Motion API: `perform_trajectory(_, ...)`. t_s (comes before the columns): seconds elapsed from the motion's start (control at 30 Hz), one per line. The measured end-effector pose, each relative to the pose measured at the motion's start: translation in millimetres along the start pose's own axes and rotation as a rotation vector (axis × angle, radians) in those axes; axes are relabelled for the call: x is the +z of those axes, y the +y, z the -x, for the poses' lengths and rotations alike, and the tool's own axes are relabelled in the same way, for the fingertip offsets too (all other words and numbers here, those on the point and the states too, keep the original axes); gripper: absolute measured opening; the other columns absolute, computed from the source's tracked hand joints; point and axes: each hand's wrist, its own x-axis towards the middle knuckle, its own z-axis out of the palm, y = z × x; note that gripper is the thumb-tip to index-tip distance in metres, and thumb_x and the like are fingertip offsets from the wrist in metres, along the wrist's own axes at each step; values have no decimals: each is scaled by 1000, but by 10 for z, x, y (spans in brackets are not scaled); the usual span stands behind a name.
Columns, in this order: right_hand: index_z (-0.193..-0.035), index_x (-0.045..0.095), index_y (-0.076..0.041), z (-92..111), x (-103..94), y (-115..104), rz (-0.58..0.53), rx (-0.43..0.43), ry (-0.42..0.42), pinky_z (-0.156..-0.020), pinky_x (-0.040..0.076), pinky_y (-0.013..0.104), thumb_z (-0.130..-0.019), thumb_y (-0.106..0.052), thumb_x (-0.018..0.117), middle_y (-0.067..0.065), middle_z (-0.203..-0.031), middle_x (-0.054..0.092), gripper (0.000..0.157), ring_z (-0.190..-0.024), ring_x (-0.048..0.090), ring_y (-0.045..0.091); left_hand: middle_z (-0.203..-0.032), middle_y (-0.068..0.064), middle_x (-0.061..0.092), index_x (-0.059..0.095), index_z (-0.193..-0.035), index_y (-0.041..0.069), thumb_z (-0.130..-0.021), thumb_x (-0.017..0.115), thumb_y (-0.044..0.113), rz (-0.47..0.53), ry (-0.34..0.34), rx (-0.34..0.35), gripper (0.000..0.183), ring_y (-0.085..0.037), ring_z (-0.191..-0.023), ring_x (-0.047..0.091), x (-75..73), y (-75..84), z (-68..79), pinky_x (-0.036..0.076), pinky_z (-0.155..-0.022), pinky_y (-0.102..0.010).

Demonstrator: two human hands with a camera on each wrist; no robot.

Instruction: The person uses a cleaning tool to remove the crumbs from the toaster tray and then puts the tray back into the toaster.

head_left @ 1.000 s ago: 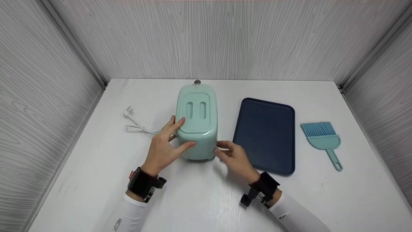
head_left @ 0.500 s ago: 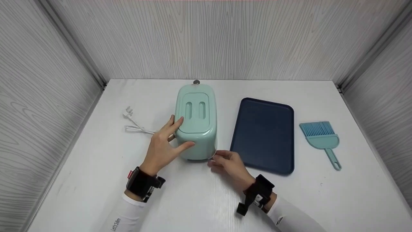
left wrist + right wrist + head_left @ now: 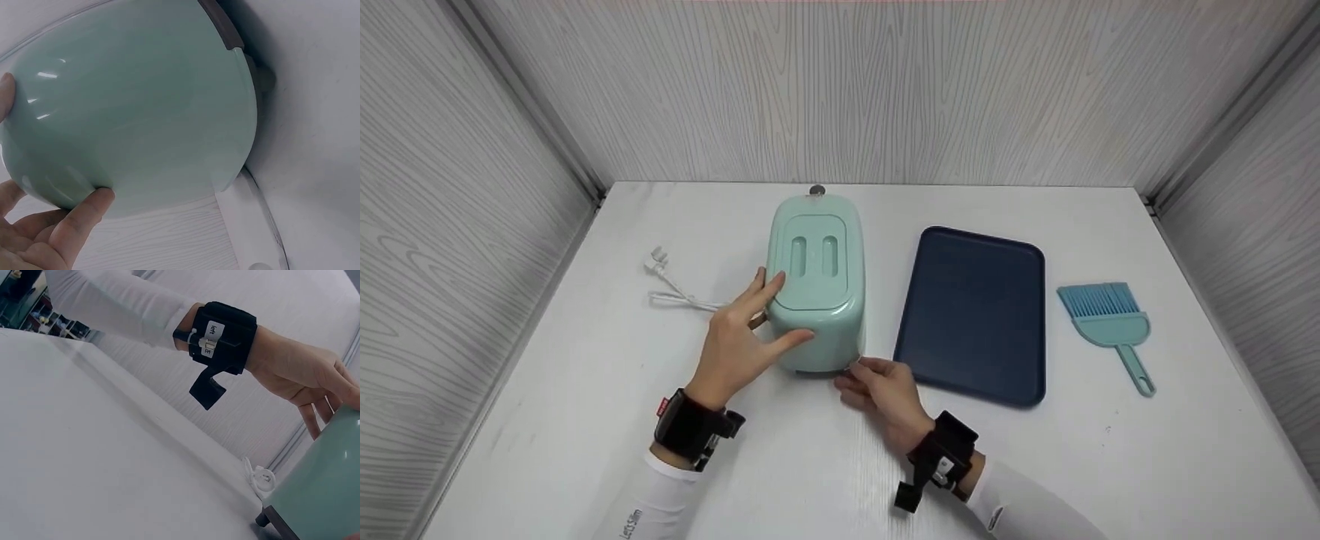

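Observation:
A mint-green toaster (image 3: 819,262) with a lid over its top stands on the white table. My left hand (image 3: 739,341) holds its near left corner, the thumb on the near end and the fingers spread along the left side and top. In the left wrist view, its fingers (image 3: 84,219) press the glossy end of the toaster. Down at the near right bottom corner is my right hand (image 3: 889,394), fingers curled, thumb and index fingertips close together at the edge. A thin pale line shows by those fingertips; I cannot tell whether they pinch something there.
A white cord with a plug (image 3: 658,260) lies left of the toaster. To the right are a dark blue tray (image 3: 971,315) and a small teal brush (image 3: 1112,330). Wood-grain panels (image 3: 840,90) wall in the table at the back and sides.
My right hand has slid down along the toaster's right side to its near bottom corner, toward me and slightly left. My left hand and the toaster have stayed nearly in place.

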Motion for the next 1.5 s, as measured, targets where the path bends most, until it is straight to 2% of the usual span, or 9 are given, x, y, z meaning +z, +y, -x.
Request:
perform_trajectory(0.17, -128, 57, 16, 36, 43, 49, -10, -12, -3, -86, 66, 33, -103, -10, 63, 19, -102, 76, 37, -94, 76, 21, -153, -31, 42, 55, -148, 11, -77, 91, 44, -3, 4, 4, 86, -35, -139, 51, 1, 2, 0, 62, -90, -29)
perform_trajectory(0.3, -122, 61, 16, 28, 105, 82, -15, 10, -29, -85, 66, 33, -102, -7, 63, 19, -99, 77, 30, -93, 77, 21, -152, -31, 43, 55, -149, 12, -77, 91, 44, -9, 6, 10, 86, -33, -138, 52, -7, 4, -1, 63, -89, -30)
perform_trajectory(0.5, -114, 60, 17, 7, 223, 113, -105, 52, -48, -85, 65, 29, -103, -1, 59, 18, -98, 76, 21, -92, 76, 20, -153, -32, 42, 55, -149, 13, -78, 90, 44, 4, 3, 1, 86, -33, -139, 51, -9, -4, 5, 63, -89, -31)
perform_trajectory(0.8, -125, 51, 19, -27, 291, 124, -185, 78, -12, -94, 62, 32, -105, 2, 53, 20, -101, 75, 26, -97, 76, 21, -152, -30, 43, 56, -148, 12, -78, 91, 44, 15, 10, 0, 85, -32, -139, 52, -10, -1, 4, 63, -88, -30)
perform_trajectory(1.1, -126, 50, 18, -21, 308, 113, -133, 85, -12, -92, 64, 36, -107, 0, 50, 21, -103, 75, 26, -96, 76, 23, -151, -31, 43, 56, -147, 10, -77, 91, 43, 9, 18, 39, 84, -39, -136, 53, 15, -13, 6, 63, -88, -29)
perform_trajectory(1.5, -126, 52, 15, -19, 347, 124, -75, 64, -3, -93, 63, 35, -108, -4, 50, 23, -113, 73, 26, -105, 74, 26, -151, -29, 44, 55, -149, 11, -80, 89, 42, -27, 14, 38, 83, -33, -137, 53, -4, -2, -28, 64, -87, -33)
